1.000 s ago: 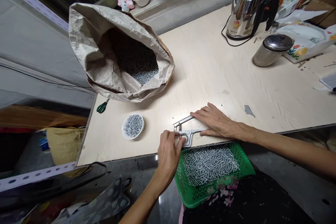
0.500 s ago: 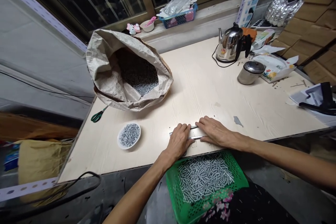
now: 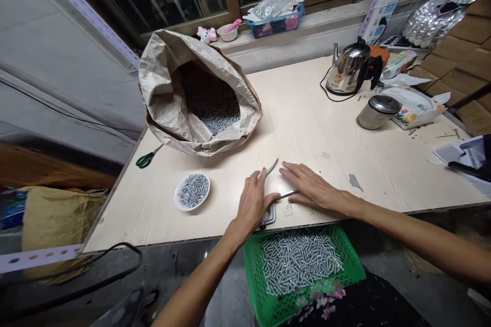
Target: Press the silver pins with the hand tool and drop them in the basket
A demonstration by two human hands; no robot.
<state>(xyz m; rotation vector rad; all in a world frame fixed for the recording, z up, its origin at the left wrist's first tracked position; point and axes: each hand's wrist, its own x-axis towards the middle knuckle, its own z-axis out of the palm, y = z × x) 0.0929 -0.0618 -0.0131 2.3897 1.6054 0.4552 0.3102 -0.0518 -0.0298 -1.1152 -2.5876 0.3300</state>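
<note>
A metal hand tool [image 3: 270,214] with two long handles lies near the front edge of the pale wooden table [image 3: 330,133]. My left hand [image 3: 253,203] rests over its body, fingers curled round the upper handle, whose tip sticks out above. My right hand [image 3: 310,187] lies flat on the table, fingers stretched out, touching the lower handle. A small white dish [image 3: 192,190] of little metal pieces sits to the left. A green basket [image 3: 303,265] full of the same pieces rests on my lap below the table edge.
A large open sack [image 3: 192,94] of metal pieces stands at the back left, green-handled scissors [image 3: 147,158] beside it. A steel kettle [image 3: 351,66], a lidded steel cup [image 3: 378,111] and papers crowd the right side. A windowsill with a blue basket runs behind.
The tool has turned, its handles now pointing away from me and spread apart. My left hand moved from the tool's head onto its body. The view shifted upward.
</note>
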